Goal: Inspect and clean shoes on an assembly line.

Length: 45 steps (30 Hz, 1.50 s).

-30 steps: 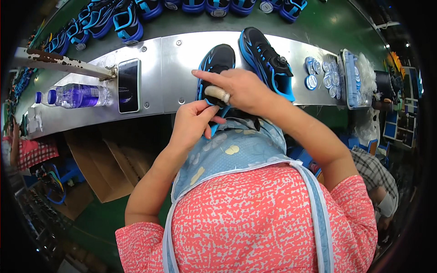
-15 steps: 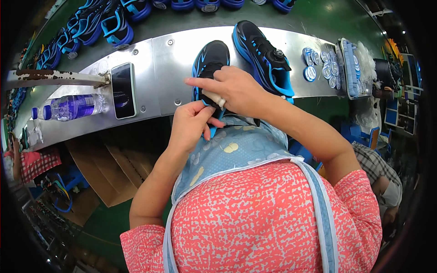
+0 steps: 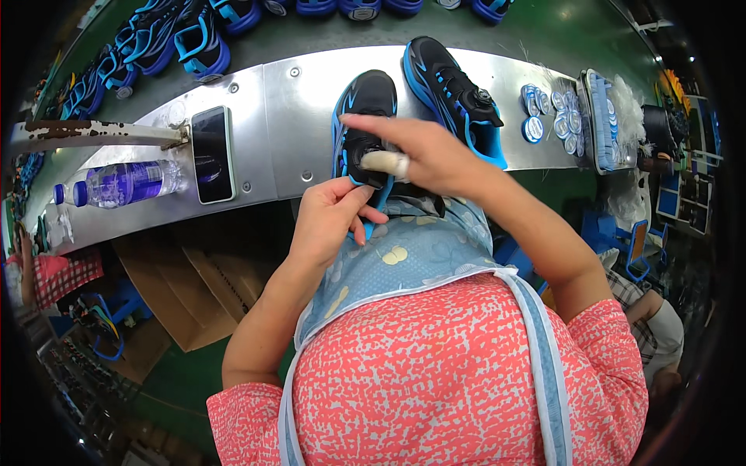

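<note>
A black and blue sneaker (image 3: 364, 109) lies toe-away on the metal table (image 3: 295, 101) in front of me. My left hand (image 3: 334, 221) grips its heel end at the table's near edge. My right hand (image 3: 412, 151), with a white wrap on the thumb, lies over the shoe's tongue and dial area, fingers pointing left. A second matching sneaker (image 3: 454, 97) lies just to the right, untouched.
A smartphone (image 3: 211, 154) and a clear water bottle (image 3: 120, 182) lie on the table's left part. Round blue and white dial parts (image 3: 552, 113) and a tray (image 3: 602, 116) are at the right. More blue sneakers (image 3: 186, 31) line the green belt beyond. Cardboard boxes (image 3: 179, 287) sit below.
My right hand has slid a little forward over the sneaker's top. The left hand keeps its grip on the heel.
</note>
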### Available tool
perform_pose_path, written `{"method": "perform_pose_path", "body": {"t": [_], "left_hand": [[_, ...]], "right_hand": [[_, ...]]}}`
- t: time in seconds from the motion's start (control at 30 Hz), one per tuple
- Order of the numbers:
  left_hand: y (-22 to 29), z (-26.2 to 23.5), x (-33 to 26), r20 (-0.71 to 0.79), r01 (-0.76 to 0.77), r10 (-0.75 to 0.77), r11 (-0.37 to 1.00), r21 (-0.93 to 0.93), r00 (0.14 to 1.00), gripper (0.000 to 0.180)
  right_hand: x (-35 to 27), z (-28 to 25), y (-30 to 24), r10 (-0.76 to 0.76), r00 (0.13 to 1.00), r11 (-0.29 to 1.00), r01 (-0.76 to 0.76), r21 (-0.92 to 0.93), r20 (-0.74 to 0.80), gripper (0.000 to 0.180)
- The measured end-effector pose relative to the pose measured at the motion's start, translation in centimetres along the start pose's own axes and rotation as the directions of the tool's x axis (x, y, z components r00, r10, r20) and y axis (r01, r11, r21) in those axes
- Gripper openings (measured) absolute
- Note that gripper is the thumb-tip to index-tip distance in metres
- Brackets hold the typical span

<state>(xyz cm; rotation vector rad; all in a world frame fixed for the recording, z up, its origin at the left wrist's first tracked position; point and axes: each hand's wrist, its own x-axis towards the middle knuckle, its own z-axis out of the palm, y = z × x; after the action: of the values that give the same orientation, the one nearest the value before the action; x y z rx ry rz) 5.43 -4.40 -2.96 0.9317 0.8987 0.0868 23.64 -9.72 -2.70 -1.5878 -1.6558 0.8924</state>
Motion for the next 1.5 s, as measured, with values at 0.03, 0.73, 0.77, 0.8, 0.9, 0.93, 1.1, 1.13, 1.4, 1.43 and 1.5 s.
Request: {"method": "perform_pose_path", "body": {"t": [0.03, 0.73, 0.77, 0.8, 0.9, 0.93, 1.1, 1.13, 1.4, 1.43, 1.5], "left_hand": [[0.1, -0.1, 0.0, 0.004, 0.010, -0.010, 1.000, -0.009, 1.000, 0.019], [-1.7, -0.2, 3.6, 0.019, -0.394, 0.524, 0.617, 0.681, 0.851, 0.099], [-1.9, -0.3, 3.9, 0.057, -0.449, 0.561, 0.593, 0.669, 0.826, 0.098], [-1.9, -0.5, 4.0, 0.067, -0.450, 0.556, 0.589, 0.671, 0.828, 0.096], [-1.8, -1.0, 4.1, 0.104, -0.456, 0.538, 0.579, 0.676, 0.837, 0.093], [-1.7, -1.1, 4.2, 0.123, -0.459, 0.527, 0.576, 0.676, 0.841, 0.092], [-1.1, -1.0, 3.6, 0.120, -0.434, 0.520, 0.538, 0.722, 0.846, 0.090], [-1.0, -1.0, 3.6, 0.118, -0.435, 0.520, 0.544, 0.718, 0.846, 0.091], [-1.8, -1.0, 3.9, 0.114, -0.442, 0.561, 0.495, 0.748, 0.820, 0.092], [-1.7, -1.0, 4.0, 0.116, -0.450, 0.566, 0.497, 0.743, 0.816, 0.093], [-1.6, -0.9, 4.2, 0.130, -0.473, 0.579, 0.493, 0.730, 0.805, 0.094]], "right_hand": [[-0.1, -1.8, -1.1, 0.063, 0.995, 0.996, -0.058, -0.066, 0.075, 0.053], [1.0, 1.5, -1.5, 0.150, 0.988, 0.934, -0.152, -0.322, -0.030, 0.045], [1.1, 1.6, -1.0, 0.096, 0.994, 0.953, -0.105, -0.285, -0.046, 0.043], [1.3, 1.6, -0.5, 0.044, 0.997, 0.967, -0.058, -0.248, -0.062, 0.041], [1.3, 1.4, -0.2, -0.091, 0.996, 0.972, 0.093, -0.215, 0.017, 0.035], [1.6, 0.9, 0.2, -0.134, 0.989, 0.966, 0.144, -0.213, 0.060, 0.035], [1.1, -1.5, -1.4, 0.121, 0.976, 0.992, -0.122, -0.004, 0.184, 0.048], [0.9, -2.3, -2.3, 0.199, 0.956, 0.980, -0.200, -0.019, 0.213, 0.051], [-0.6, -0.4, -0.4, 0.152, 0.987, 0.988, -0.151, -0.010, 0.059, 0.035], [-0.7, 0.1, -0.3, 0.146, 0.989, 0.989, -0.146, 0.002, -0.012, 0.034], [-1.3, 0.0, -0.9, 0.152, 0.988, 0.984, -0.155, -0.088, -0.040, 0.035]]}}
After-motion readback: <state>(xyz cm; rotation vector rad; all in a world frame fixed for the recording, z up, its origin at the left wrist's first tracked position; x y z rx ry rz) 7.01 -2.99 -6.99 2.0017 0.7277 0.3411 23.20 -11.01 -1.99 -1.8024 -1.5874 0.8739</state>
